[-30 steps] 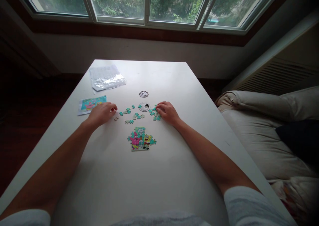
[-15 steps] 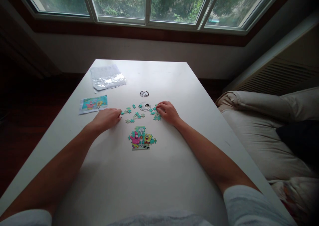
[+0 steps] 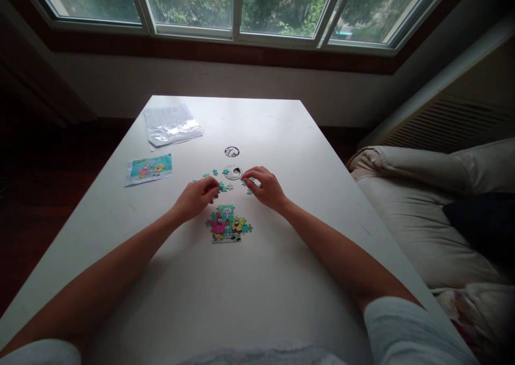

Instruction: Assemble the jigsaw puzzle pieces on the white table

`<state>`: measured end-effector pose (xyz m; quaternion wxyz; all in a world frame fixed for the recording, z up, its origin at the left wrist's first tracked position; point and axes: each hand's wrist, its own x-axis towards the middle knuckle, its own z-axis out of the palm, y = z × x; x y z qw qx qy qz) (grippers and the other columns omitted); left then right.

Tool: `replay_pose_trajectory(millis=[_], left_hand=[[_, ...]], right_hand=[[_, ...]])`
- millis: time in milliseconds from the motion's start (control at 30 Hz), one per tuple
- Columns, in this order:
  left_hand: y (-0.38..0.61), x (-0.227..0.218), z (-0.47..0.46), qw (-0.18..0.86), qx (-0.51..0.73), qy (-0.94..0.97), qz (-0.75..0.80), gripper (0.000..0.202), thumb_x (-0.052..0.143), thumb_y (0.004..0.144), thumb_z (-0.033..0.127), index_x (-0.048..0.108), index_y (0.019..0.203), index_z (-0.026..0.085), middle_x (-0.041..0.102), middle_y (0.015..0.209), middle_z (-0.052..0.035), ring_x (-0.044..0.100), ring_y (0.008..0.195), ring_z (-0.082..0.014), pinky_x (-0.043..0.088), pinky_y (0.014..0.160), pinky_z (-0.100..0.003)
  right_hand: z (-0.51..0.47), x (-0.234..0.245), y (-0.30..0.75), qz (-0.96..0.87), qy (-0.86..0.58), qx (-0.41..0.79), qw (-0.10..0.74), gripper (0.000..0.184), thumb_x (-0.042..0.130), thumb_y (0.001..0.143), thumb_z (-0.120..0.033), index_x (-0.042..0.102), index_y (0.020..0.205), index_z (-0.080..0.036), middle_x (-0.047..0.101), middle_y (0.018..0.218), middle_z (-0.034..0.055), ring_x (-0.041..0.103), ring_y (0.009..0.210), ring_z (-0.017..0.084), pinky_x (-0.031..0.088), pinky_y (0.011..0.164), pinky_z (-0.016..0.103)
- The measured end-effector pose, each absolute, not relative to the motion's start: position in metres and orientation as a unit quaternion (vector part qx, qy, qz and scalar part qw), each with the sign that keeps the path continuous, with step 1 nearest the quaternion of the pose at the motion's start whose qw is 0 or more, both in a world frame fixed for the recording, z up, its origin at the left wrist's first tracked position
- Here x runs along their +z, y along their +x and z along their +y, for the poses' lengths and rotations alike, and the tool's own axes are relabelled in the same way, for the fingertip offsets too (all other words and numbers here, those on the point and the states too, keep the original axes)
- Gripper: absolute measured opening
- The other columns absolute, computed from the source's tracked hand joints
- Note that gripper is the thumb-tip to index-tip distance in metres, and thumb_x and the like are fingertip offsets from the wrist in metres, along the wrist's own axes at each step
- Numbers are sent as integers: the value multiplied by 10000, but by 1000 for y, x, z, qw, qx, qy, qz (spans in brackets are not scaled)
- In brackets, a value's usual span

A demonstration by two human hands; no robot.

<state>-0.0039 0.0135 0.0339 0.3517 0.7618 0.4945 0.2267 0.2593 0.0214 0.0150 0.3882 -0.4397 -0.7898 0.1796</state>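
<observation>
The partly assembled jigsaw puzzle [image 3: 227, 225], with a pink, a pale and a yellow cartoon figure, lies flat in the middle of the table. Beyond it, loose teal puzzle pieces [image 3: 222, 188] are scattered. My left hand [image 3: 198, 196] is over their left side, fingers curled and closed at a small piece its fingertips partly hide. To the right, my right hand [image 3: 264, 188] arches above other pieces [image 3: 249, 191], its thumb and index tips together at a small teal piece. Several pieces are hidden beneath both hands.
A picture card [image 3: 148, 169] of the same figures lies on the left of the white table [image 3: 257, 300]. Behind it are papers and a clear plastic bag [image 3: 173, 126]. Two round inserts [image 3: 232, 152] sit beyond the pieces. A beige sofa [image 3: 422, 220] stands at right.
My left hand has moved right and slightly nearer, from the left edge of the loose pieces to over them. My right hand has shifted a little left. The assembled part stays put.
</observation>
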Motion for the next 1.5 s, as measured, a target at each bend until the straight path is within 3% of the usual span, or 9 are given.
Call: replay_pose_trajectory(millis=[233, 567, 733, 1000, 1300, 1500], left_hand=[[12, 29, -1, 436, 292, 714, 464, 185, 620, 885, 363, 641, 944, 189, 746, 833, -31, 690, 664, -149, 546, 666, -276], [18, 29, -9, 442, 292, 717, 453, 176, 628, 884, 344, 659, 958, 187, 747, 826, -27, 695, 665, -148, 537, 646, -261], [17, 27, -8, 377, 296, 746, 462, 175, 639, 867, 344, 690, 942, 194, 712, 776, -10, 646, 679, -144, 491, 635, -247], [14, 29, -6, 347, 302, 748, 480, 243, 607, 892, 418, 686, 876, 189, 700, 775, -17, 610, 696, -149, 463, 646, -255], [18, 28, -8, 371, 308, 740, 469, 247, 581, 902, 416, 675, 906, 188, 708, 820, -26, 623, 746, -160, 470, 689, -267], [11, 34, -4, 334, 193, 799, 461, 200, 565, 898, 372, 682, 873, 211, 682, 791, -4, 592, 695, -152, 428, 637, -261]], right_hand=[[7, 22, 239, -772, -414, 305, 373, 195, 619, 951, -363, 719, 908, -201, 702, 875, 28, 607, 769, 141, 454, 699, 263], [6, 18, 237, -757, -407, 367, 355, 224, 657, 912, -390, 716, 850, -183, 696, 804, 17, 556, 693, 121, 413, 635, 248], [5, 15, 236, -757, -389, 391, 350, 170, 656, 897, -346, 698, 882, -182, 684, 798, 5, 544, 682, 112, 414, 640, 243], [2, 18, 234, -764, -396, 375, 346, 109, 646, 879, -279, 679, 859, -177, 665, 767, -2, 540, 677, 109, 410, 638, 238], [2, 15, 234, -780, -391, 350, 340, 150, 650, 890, -318, 682, 840, -180, 629, 761, 0, 499, 659, 107, 402, 642, 240], [6, 7, 240, -735, -413, 431, 322, 84, 645, 834, -253, 642, 875, -180, 638, 695, -18, 539, 619, 111, 406, 603, 233]])
